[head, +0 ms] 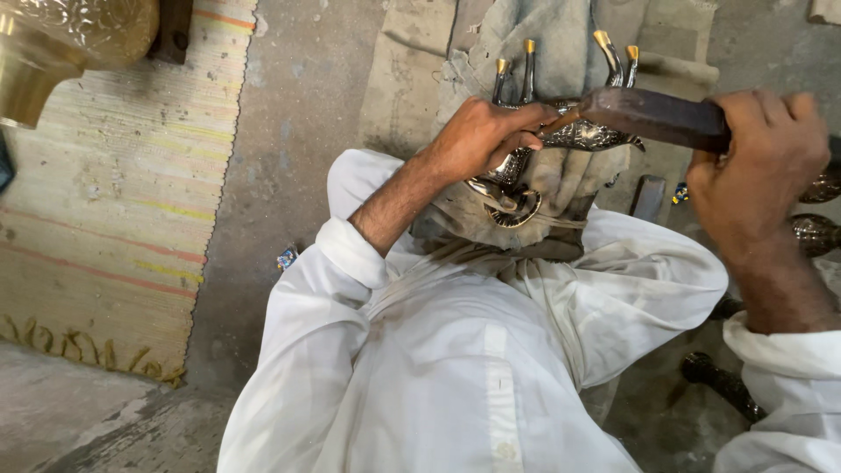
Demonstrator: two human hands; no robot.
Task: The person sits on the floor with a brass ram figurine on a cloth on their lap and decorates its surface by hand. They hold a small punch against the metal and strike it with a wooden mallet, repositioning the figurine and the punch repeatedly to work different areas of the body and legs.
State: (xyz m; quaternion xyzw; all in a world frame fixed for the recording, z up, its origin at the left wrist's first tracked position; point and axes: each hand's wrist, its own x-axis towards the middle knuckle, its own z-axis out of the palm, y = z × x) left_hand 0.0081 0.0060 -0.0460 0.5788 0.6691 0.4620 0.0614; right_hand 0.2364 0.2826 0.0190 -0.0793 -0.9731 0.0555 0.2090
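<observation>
My left hand (484, 136) grips a thin punch tool (561, 120), its tip set against an ornate silver metal figure (585, 133) with brass-tipped legs pointing up. The figure rests on a grey cloth pad (561, 48) over my lap. My right hand (760, 166) is shut around a dark wooden mallet (653, 114), whose head sits right above the punch's end. White sleeves cover both my arms.
A striped woven mat (114, 193) covers the floor at left, with a large embossed brass vessel (61, 39) at the top left corner. Dark ornate metal pieces (815, 232) lie at right. Bare concrete floor (298, 131) runs between mat and lap.
</observation>
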